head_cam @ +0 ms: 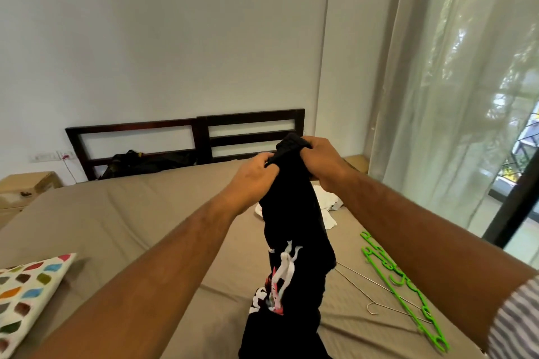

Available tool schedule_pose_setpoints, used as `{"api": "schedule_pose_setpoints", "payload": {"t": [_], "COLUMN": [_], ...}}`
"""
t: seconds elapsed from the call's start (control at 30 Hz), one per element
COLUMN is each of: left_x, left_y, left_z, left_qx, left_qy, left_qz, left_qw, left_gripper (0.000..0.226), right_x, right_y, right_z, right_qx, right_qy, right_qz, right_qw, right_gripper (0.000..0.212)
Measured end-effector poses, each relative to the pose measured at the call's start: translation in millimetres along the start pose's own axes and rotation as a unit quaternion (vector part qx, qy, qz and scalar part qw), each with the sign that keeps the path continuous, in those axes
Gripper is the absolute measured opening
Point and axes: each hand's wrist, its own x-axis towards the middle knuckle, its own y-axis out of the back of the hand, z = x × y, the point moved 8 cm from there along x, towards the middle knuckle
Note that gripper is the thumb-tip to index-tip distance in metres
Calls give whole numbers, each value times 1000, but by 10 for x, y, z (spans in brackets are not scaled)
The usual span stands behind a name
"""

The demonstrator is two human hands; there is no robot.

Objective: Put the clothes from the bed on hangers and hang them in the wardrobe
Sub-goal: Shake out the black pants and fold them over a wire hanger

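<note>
I hold up a black garment (294, 230) with a white and pink print over the bed (131, 213). My left hand (252, 181) grips its top edge on the left, and my right hand (322, 160) grips the bunched top on the right. The cloth hangs down to the bed's near edge. Behind it a white garment (328, 204) lies on the mattress, partly hidden. Green plastic hangers (408, 291) and a thin wire hanger (376, 297) lie on the bed at the right. No wardrobe is in view.
A pillow (26, 294) with coloured spots lies at the lower left. A dark bag (137, 162) sits against the dark wooden headboard (204, 131). A light bedside table (23, 189) stands at the left. Sheer curtains (455, 96) cover the window on the right.
</note>
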Motion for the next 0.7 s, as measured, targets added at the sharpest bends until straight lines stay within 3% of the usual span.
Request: {"api": "schedule_pose_setpoints", "payload": {"t": [0.1,0.23,0.33,0.43,0.53,0.63,0.7], "left_x": [90,174,210,251,269,274,264], "left_y": [133,375,512,829,1196,1513,1634], "left_z": [141,304,379,422,428,339,355], "left_qx": [81,113,153,180,262,378,437], "left_qy": [-36,-37,-26,-16,-14,-5,-10], "left_qz": [83,141,130,162,168,158,162], "left_qw": [993,983,979,970,950,912,885], "left_gripper": [22,21,24,25,34,33,36], "right_x": [35,50,136,175,186,358,413], "right_y": [10,56,191,402,737,1054,1082], "right_z": [18,56,392,797,904,461,44], "right_qx": [-30,-267,-336,-400,-386,-344,-261], "right_qy": [25,88,32,-64,-139,-99,-75], "right_qz": [-30,-84,-91,-82,-64,-22,-38], "right_qw": [999,956,937,911,910,933,962], "right_gripper": [12,20,30,24,30,27,16]}}
